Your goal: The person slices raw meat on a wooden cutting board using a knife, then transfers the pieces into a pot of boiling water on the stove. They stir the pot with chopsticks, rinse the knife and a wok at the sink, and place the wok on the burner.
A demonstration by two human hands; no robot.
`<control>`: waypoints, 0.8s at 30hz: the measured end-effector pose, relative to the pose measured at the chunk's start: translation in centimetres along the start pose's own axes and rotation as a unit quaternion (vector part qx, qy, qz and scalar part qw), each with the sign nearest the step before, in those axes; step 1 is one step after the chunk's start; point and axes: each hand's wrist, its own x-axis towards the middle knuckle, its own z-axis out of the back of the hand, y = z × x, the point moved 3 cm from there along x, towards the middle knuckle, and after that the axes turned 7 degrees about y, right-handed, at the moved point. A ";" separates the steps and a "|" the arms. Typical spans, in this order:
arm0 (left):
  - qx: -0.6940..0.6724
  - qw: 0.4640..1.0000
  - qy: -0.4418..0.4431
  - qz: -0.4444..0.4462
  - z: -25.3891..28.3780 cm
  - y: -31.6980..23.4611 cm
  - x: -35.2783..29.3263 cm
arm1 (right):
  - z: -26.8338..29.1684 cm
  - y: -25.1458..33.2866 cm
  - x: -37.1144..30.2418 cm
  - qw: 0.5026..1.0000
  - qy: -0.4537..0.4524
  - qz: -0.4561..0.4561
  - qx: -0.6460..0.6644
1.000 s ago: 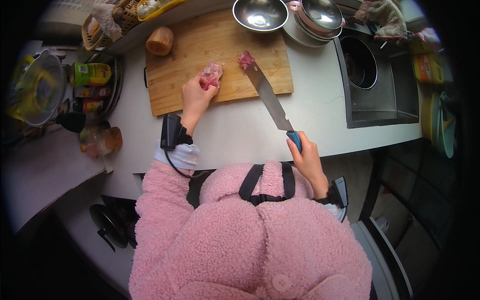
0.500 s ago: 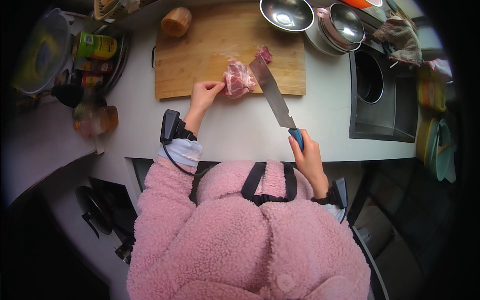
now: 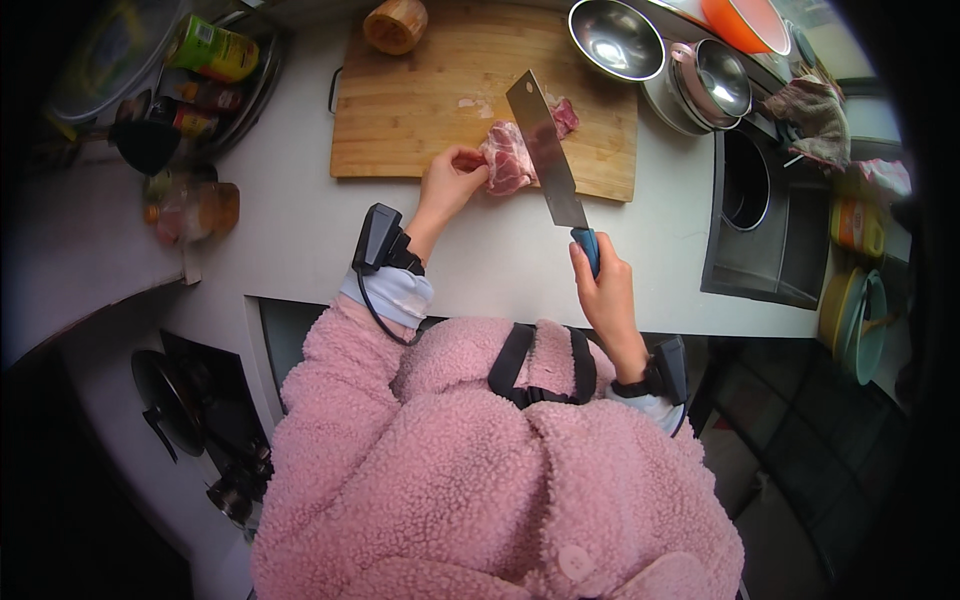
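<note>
A chunk of raw meat (image 3: 507,160), pink with pale fat, lies near the front edge of a wooden cutting board (image 3: 400,120). At its left edge, my left hand (image 3: 455,185) has bent fingers and thumb gripping the meat. My right hand (image 3: 607,292) is wrapped round the blue handle of a cleaver (image 3: 546,145). The wide blade slants up and to the left across the right side of the chunk, hiding part of it; whether it touches the meat I cannot tell. Just right of the blade sits a smaller piece of meat (image 3: 565,117).
A round wooden block (image 3: 396,26) stands at the board's far left. Beyond its right corner are a steel bowl (image 3: 617,40) and stacked bowls (image 3: 715,85). A dark sink (image 3: 765,255) lies at right. Jars (image 3: 212,50) and bottles crowd the left.
The cleaver has come left relative to the meat, its blade now over the chunk's right side. My left fingers have curled in closer against the meat. The whole view has shifted slightly.
</note>
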 end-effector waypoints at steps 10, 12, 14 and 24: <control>-0.039 0.983 0.099 0.147 -1.3 -1.4 0.8 | 0.8 -1.4 -1.1 0.998 0.001 -0.052 0.033; -0.068 0.977 0.116 0.168 -1.6 -2.2 1.2 | 1.2 -1.5 -1.2 0.998 -0.011 -0.042 0.037; -0.092 0.983 0.085 0.133 -1.6 -3.2 1.9 | 1.6 -1.6 -1.2 0.998 -0.019 -0.039 0.042; 0.064 0.998 -0.024 -0.012 -2.9 -0.7 3.2 | 1.4 -0.8 0.5 0.999 -0.026 0.012 0.018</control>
